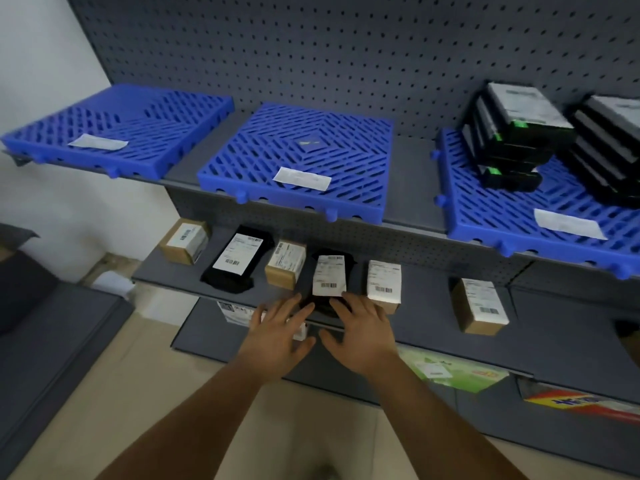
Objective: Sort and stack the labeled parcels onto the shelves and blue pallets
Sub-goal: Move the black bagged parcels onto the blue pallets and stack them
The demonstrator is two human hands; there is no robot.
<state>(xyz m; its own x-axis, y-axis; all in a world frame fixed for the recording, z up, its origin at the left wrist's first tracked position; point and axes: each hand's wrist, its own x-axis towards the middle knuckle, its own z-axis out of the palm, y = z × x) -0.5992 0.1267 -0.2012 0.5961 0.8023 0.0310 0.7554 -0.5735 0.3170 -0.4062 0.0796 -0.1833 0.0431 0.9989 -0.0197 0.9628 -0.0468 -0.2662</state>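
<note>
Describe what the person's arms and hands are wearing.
Nothing shows on them. The left hand and right hand are bare, with no gloves, rings or watch visible. Both forearms are uncovered right down to the frame's bottom edge, so no sleeves show.

**Both hands extended forward, fingers spread**

Reached out side by side with bare forearms converging from the lower edge of the view. Left hand [277, 329] held palm down, fingers straight and splayed, thumb angled inward. Right hand [360, 327] likewise flat and palm down, fingers fanned forward, thumb pointing toward the left one. Kept just apart, thumbs nearly meeting. Nothing gripped by either.
</note>
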